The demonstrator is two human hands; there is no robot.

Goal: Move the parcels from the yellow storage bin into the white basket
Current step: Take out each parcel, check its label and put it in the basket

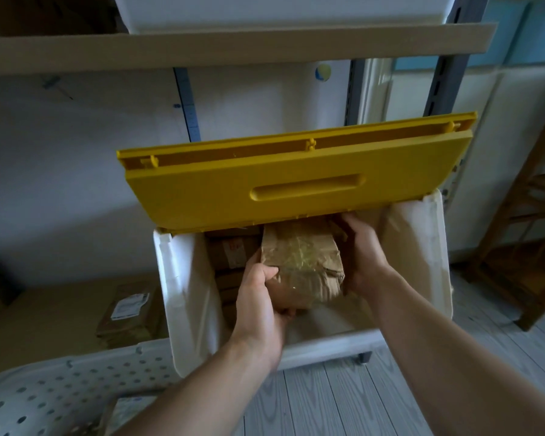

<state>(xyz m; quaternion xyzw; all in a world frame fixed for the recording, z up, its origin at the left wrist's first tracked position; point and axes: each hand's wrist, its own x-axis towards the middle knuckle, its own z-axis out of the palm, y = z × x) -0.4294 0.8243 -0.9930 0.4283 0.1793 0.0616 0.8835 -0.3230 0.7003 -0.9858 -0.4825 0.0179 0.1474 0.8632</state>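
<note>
The storage bin has white walls and a yellow lid flipped up at the back. Inside lie several brown parcels. A crumpled brown paper parcel with clear tape sits above them, between both hands. My left hand grips its lower left side, thumb on top. My right hand holds its right side, fingers reaching behind it. The white basket, with round holes, stands at the bottom left with a parcel partly visible in it.
A labelled brown parcel lies on the low cardboard-covered shelf left of the bin. A shelf board with a white box runs overhead. A wooden rack stands at the right. Grey plank floor lies in front.
</note>
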